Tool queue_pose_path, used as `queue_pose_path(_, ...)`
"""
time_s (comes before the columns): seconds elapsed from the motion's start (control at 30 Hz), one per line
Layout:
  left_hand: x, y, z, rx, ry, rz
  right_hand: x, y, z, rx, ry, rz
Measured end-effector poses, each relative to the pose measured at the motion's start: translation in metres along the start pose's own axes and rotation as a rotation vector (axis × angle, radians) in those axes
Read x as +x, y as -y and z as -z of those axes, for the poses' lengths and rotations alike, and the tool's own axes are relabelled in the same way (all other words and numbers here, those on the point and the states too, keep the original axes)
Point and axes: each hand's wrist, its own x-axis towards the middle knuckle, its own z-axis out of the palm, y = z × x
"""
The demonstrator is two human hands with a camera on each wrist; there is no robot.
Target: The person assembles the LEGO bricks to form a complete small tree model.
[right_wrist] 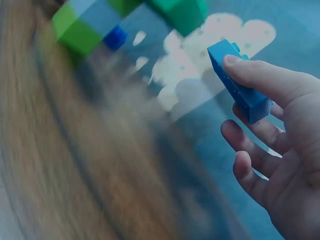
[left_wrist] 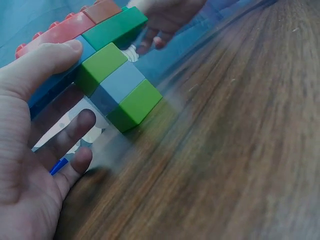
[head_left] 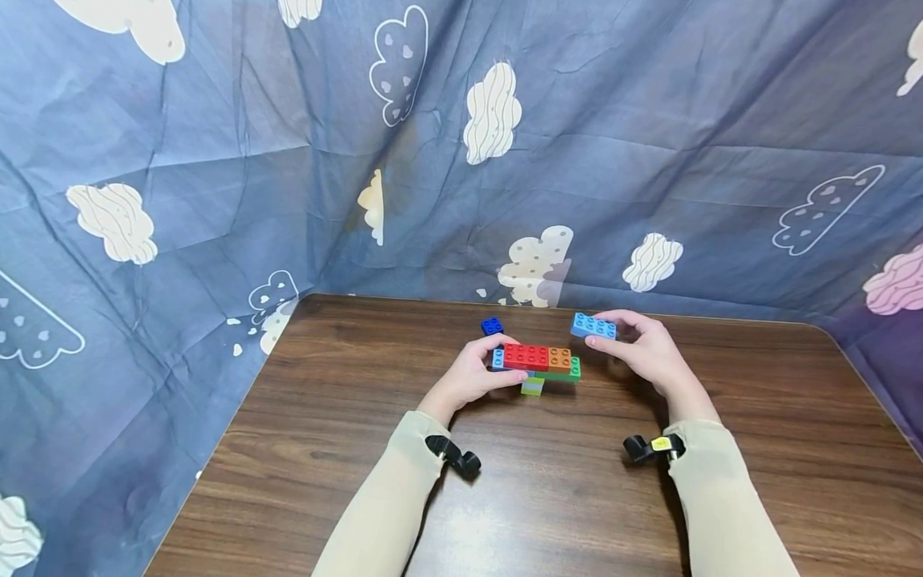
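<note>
My left hand (head_left: pixel 474 373) grips the left end of a toy brick structure, thumb along its near side. On top of it are a red brick (head_left: pixel 525 355) and an orange-brown brick (head_left: pixel 559 359). Under these lie a blue brick (left_wrist: pixel 86 49) and a green brick (head_left: pixel 574 369). Below, a column of lime (left_wrist: pixel 102 67), grey-blue (left_wrist: pixel 118 87) and lime (left_wrist: pixel 136 106) bricks reaches down to the table. Off to the right and farther back, my right hand (head_left: pixel 646 350) pinches a light blue brick (head_left: pixel 594 326) between thumb and fingers, studs up, apart from the structure.
A small dark blue brick (head_left: pixel 492 325) lies on the wooden table (head_left: pixel 534 497) behind my left hand. Blue cloth (head_left: pixel 577 176) printed with clouds hangs along the table's back and left edges. Black wrist mounts (head_left: pixel 454 458) sit on both sleeves.
</note>
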Motion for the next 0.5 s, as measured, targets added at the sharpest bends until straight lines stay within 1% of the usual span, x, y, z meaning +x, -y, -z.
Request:
queue_pose_path(0.1, 0.002, 0.0, -0.001, -0.003, 0.0, -0.007, -0.005, 0.013, 0.004, 0.018, -0.031, 0.022)
queue_pose_path(0.3, 0.005, -0.002, -0.004, 0.004, 0.01, -0.007, -0.014, 0.032, 0.005, 0.085, -0.072, 0.1)
queue_pose_path(0.37, 0.004, -0.002, -0.004, 0.007, 0.01, -0.003, -0.016, 0.036, 0.003, 0.107, -0.063, 0.118)
queue_pose_path(0.5, 0.001, -0.001, -0.002, 0.003, 0.004, 0.004, -0.018, 0.044, -0.003, 0.108, -0.034, 0.143)
